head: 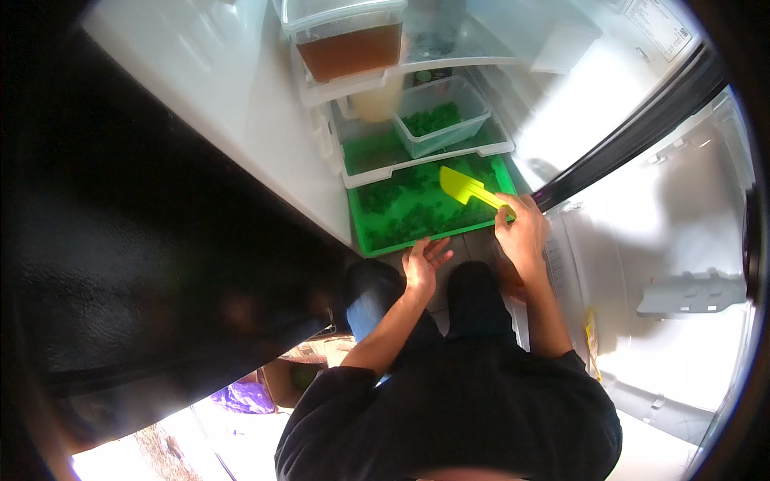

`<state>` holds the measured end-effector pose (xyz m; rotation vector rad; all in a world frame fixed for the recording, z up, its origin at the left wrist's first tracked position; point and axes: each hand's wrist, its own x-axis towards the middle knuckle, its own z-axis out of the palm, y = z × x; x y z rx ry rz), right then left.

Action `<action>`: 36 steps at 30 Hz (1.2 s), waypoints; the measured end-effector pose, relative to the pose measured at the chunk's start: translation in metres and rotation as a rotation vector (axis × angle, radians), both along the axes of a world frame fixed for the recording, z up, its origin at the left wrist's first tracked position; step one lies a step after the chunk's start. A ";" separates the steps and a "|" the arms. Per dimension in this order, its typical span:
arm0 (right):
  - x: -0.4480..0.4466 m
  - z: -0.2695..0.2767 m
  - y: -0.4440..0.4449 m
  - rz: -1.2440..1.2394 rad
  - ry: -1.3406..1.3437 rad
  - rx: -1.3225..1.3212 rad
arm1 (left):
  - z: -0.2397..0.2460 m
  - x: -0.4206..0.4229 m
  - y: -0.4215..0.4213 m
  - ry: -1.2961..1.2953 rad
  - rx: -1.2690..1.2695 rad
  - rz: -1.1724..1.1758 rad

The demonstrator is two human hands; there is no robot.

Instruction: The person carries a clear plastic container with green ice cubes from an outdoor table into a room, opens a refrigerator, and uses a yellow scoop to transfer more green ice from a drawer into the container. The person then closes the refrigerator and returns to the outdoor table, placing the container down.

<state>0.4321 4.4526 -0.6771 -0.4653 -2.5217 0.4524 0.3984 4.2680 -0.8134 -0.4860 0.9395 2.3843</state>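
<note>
My right hand [524, 231] grips the handle of a yellow spatula [460, 184], its flat blade tilted over the right part of a green tray [404, 245]. Dark green pieces [415, 219] lie scattered across the tray's bottom. Just at the tray's front rim is my left hand [423, 270], palm partly up and fingers apart, with nothing in it; whether its fingertips touch the rim I cannot tell. Above the tray's back part sits a clear shelf [373, 175] bearing a clear plastic container [445, 141] of dark green pieces.
The white refrigerator wall [289, 132] rises on the left beside a large black panel [150, 210]. An open door [619, 240] stands on the right, with a grey door rack [692, 297]. Higher up, a clear bin [349, 51] holds something reddish-brown. My knees are close before the tray.
</note>
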 end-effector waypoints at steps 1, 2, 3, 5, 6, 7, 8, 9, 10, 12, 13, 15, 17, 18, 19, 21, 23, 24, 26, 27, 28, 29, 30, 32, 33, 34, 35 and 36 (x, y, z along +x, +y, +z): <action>0.004 -0.007 0.003 -0.044 -0.071 0.052 | 0.000 0.001 0.000 0.013 -0.001 0.011; 0.007 -0.014 0.007 -0.085 -0.125 0.064 | 0.000 0.002 0.000 0.018 -0.010 0.021; 0.006 -0.022 0.009 -0.064 -0.114 0.075 | 0.000 0.003 0.000 0.028 -0.032 0.033; 0.002 -0.037 0.012 -0.063 -0.118 0.107 | 0.001 0.007 0.001 0.013 -0.065 0.043; -0.002 -0.045 0.011 -0.055 -0.130 0.084 | 0.002 0.010 0.002 0.007 -0.085 0.048; -0.009 -0.054 0.008 -0.050 -0.134 0.063 | 0.002 0.012 0.003 -0.002 -0.089 0.048; -0.016 -0.062 0.005 -0.045 -0.131 0.049 | 0.002 0.014 0.004 -0.010 -0.093 0.050; -0.023 -0.071 0.002 -0.030 -0.159 -0.005 | 0.003 0.015 0.005 -0.031 -0.112 0.053; -0.031 -0.079 -0.003 -0.017 -0.184 -0.053 | 0.003 0.016 0.005 -0.024 -0.104 0.055; -0.049 -0.093 -0.011 0.000 -0.202 -0.112 | 0.003 0.018 0.006 -0.044 -0.127 0.056; -0.059 -0.100 -0.015 0.039 -0.189 -0.138 | 0.003 0.018 0.005 -0.024 -0.119 0.058; -0.076 -0.110 -0.021 0.090 -0.170 -0.193 | 0.003 0.017 0.004 0.010 -0.105 0.063; -0.090 -0.116 -0.027 0.161 -0.122 -0.237 | 0.002 0.016 0.004 0.010 -0.108 0.056; -0.096 -0.118 -0.030 0.194 -0.115 -0.259 | 0.002 0.016 0.003 0.016 -0.102 0.055; -0.102 -0.120 -0.033 0.221 -0.108 -0.276 | 0.001 0.016 0.003 0.005 -0.101 0.064; -0.110 -0.121 -0.038 0.275 -0.111 -0.280 | 0.000 0.015 0.004 -0.019 -0.102 0.076; -0.116 -0.120 -0.042 0.304 -0.124 -0.299 | -0.001 0.015 0.004 -0.017 -0.086 0.072; -0.118 -0.120 -0.043 0.311 -0.136 -0.319 | -0.001 0.015 0.004 -0.019 -0.079 0.069; -0.118 -0.118 -0.043 0.328 -0.143 -0.377 | 0.000 0.015 0.004 -0.021 -0.076 0.075; -0.117 -0.117 -0.041 0.338 -0.139 -0.415 | 0.001 0.015 0.004 -0.029 -0.080 0.077; -0.116 -0.117 -0.038 0.342 -0.138 -0.451 | 0.002 0.015 0.005 -0.031 -0.089 0.086; -0.113 -0.117 -0.035 0.358 -0.121 -0.460 | 0.002 0.015 0.004 -0.041 -0.103 0.093; -0.110 -0.116 -0.031 0.366 -0.105 -0.468 | 0.003 0.015 0.004 -0.045 -0.107 0.096; -0.103 -0.116 -0.021 0.364 -0.116 -0.484 | 0.003 0.013 0.002 -0.027 -0.093 0.087; -0.099 -0.116 -0.016 0.356 -0.140 -0.493 | 0.003 0.012 0.001 -0.016 -0.093 0.082; -0.095 -0.116 -0.011 0.347 -0.162 -0.501 | 0.003 0.011 0.000 -0.002 -0.072 0.077; -0.090 -0.116 -0.007 0.345 -0.152 -0.527 | 0.003 0.011 0.000 0.010 -0.064 0.076; -0.086 -0.115 -0.003 0.343 -0.142 -0.554 | 0.003 0.010 -0.001 0.022 -0.056 0.076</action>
